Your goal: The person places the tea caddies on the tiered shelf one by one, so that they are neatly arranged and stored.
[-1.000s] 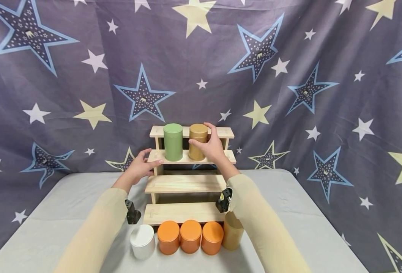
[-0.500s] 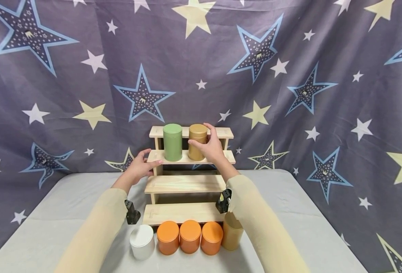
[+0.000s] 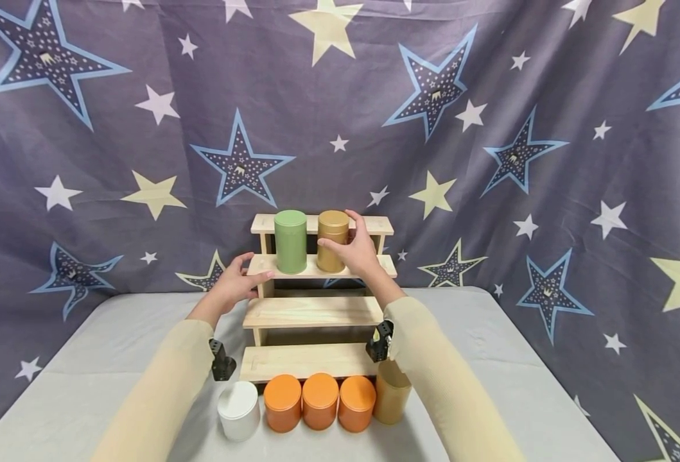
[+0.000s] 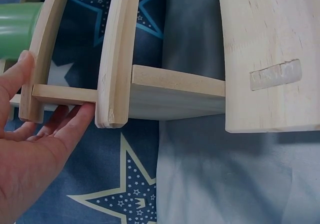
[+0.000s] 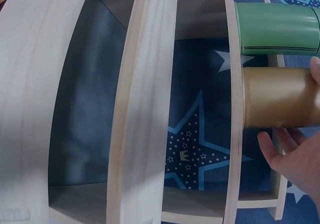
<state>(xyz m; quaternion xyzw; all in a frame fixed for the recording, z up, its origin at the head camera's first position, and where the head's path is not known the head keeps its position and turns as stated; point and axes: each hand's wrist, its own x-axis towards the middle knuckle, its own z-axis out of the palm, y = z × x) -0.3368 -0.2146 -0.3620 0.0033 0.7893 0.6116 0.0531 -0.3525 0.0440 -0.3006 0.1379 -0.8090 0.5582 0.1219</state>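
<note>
A stepped wooden display shelf (image 3: 311,312) stands at the middle of the table. My left hand (image 3: 234,282) grips the left end of its third step, thumb on top and fingers underneath, as the left wrist view shows. On that same step a green canister (image 3: 290,241) and a gold canister (image 3: 331,258) stand upright side by side with a small gap. My right hand (image 3: 358,249) holds the gold canister from the right, thumb across its front. In the right wrist view the lower fingers (image 5: 270,151) stand slightly off it.
Before the bottom step stand a white canister (image 3: 239,410), three orange canisters (image 3: 319,402) and another gold canister (image 3: 392,393), partly behind my right sleeve. A star-patterned cloth (image 3: 340,96) hangs behind the grey-covered table (image 3: 490,385).
Both hands keep their places on the shelf and the gold canister. The whole head view shifts very slightly; nothing else visibly moves.
</note>
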